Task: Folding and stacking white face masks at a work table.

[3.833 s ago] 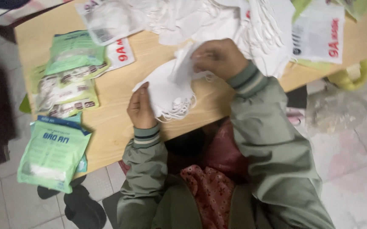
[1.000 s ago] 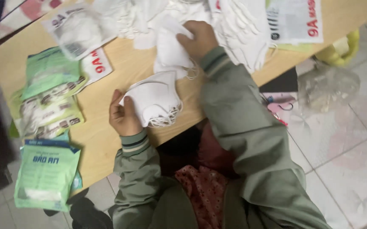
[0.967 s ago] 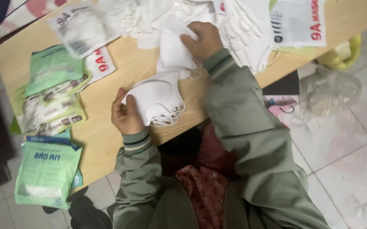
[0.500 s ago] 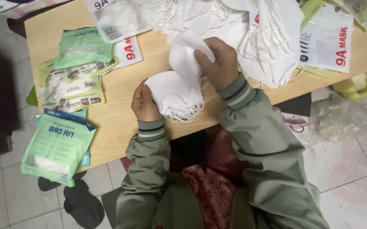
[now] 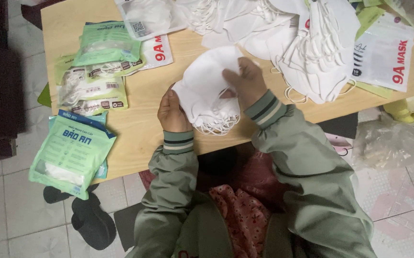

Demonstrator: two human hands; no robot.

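Left hand: your left hand (image 5: 172, 112) grips the stack of white fabric face masks (image 5: 207, 95) at frame centre.
Right hand: your right hand (image 5: 247, 82) pinches the stack's top mask.

Masks: we see a small stack of white face masks (image 5: 207, 98), folded flat, with thin ear loops spilling from its lower edge.
Pose: the stack is tilted and fanned slightly.
Place: it sits over the near edge of the wooden table (image 5: 140, 110), near the middle.
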